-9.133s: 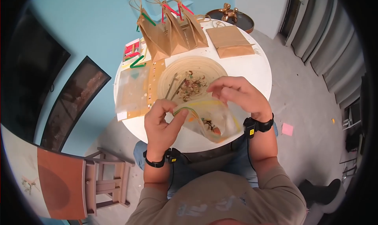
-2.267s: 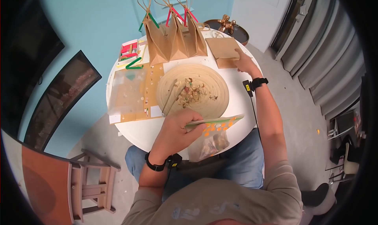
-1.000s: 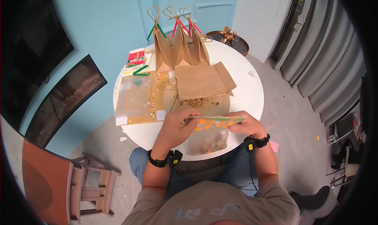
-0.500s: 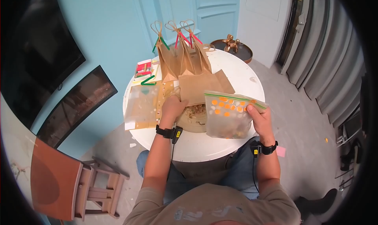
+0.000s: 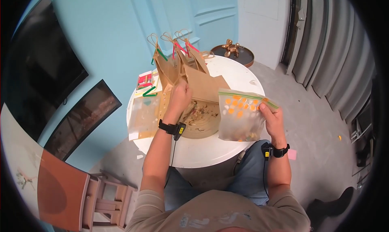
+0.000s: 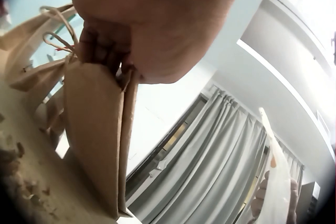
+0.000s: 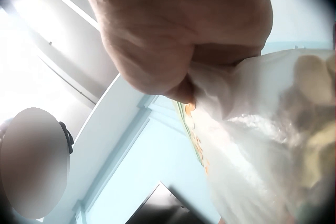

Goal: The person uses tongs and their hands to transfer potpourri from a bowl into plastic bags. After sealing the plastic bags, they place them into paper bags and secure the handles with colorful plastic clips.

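Observation:
My left hand (image 5: pixel 181 96) grips the top edge of a flat brown paper bag (image 5: pixel 204 84), lifted at a tilt over the back of a round woven tray (image 5: pixel 202 130). In the left wrist view that bag (image 6: pixel 94 124) hangs folded from the curled fingers of the hand (image 6: pixel 152 19). At the right, my right hand (image 5: pixel 272 118) pinches the upper corner of a frosted zip bag (image 5: pixel 241 118) with orange dots, its green-striped top edge uppermost. Blurred pieces show through the zip bag (image 7: pixel 252 145) beside my right hand (image 7: pixel 178 29) in the right wrist view.
Three standing paper bags (image 5: pixel 165 69) with green and red clips are at the back of the round white table (image 5: pixel 194 155). Small dried pieces (image 5: pixel 202 114) lie on the tray. At the left are a frosted pouch (image 5: pixel 142 114), a green clip (image 5: pixel 150 92) and a small box (image 5: pixel 144 81).
The paper bag came from the back right to over the tray, now held by my left hand. The zip bag passed from my left hand to my right and moved right.

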The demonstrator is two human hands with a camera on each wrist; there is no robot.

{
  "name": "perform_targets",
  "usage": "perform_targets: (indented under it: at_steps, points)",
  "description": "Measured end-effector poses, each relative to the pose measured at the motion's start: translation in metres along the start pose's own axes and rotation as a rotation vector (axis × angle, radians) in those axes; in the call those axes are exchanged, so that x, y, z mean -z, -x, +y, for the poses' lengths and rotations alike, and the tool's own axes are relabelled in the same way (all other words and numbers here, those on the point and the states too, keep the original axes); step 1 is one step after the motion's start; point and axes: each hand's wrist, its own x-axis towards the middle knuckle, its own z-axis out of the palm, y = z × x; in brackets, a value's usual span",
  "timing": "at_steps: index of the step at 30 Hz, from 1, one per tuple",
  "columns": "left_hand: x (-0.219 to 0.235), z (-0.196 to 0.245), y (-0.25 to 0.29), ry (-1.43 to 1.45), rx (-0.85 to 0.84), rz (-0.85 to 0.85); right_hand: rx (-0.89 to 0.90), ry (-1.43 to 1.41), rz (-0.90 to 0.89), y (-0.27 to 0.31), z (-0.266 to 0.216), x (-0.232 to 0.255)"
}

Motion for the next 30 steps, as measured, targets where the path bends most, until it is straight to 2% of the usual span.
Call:
perform_targets:
  at_steps: [5, 8, 11, 14, 17, 19, 22, 23, 25, 27, 30]
  points:
    - [0.041, 0.072, -0.017, -0.096, -0.183, -0.075, 0.077, 0.047, 0.126, -0.008, -0.021, 0.020]
    - [0.075, 0.109, -0.013, -0.161, -0.298, -0.045, 0.133, 0.047, 0.157, -0.017, -0.038, 0.030]
    - [0.107, 0.149, 0.001, -0.170, -0.459, 0.061, 0.229, 0.015, 0.193, -0.029, -0.059, 0.029]
    - [0.144, 0.189, 0.027, -0.225, -0.532, -0.006, 0.310, -0.006, 0.216, -0.038, -0.082, 0.019]
    - [0.176, 0.225, 0.055, -0.407, -0.622, -0.153, 0.353, -0.057, 0.236, -0.046, -0.104, 0.005]
    - [0.182, 0.241, 0.075, -0.406, -0.762, -0.207, 0.360, -0.133, 0.245, -0.051, -0.120, -0.007]
    - [0.180, 0.244, 0.112, -0.488, -0.884, -0.333, 0.300, -0.113, 0.088, -0.056, -0.143, -0.021]
    - [0.178, 0.242, 0.120, -0.528, -0.909, -0.385, 0.248, -0.203, -0.069, -0.062, -0.145, -0.021]
    - [0.177, 0.240, 0.130, -0.550, -1.014, -0.315, 0.136, -0.383, -0.384, -0.074, -0.147, -0.022]
    - [0.179, 0.238, 0.134, -0.563, -1.080, -0.277, 0.133, -0.265, -0.764, -0.084, -0.147, -0.032]
    - [0.183, 0.235, 0.135, -0.572, -1.140, -0.264, 0.121, -0.131, -1.166, -0.067, -0.131, -0.078]
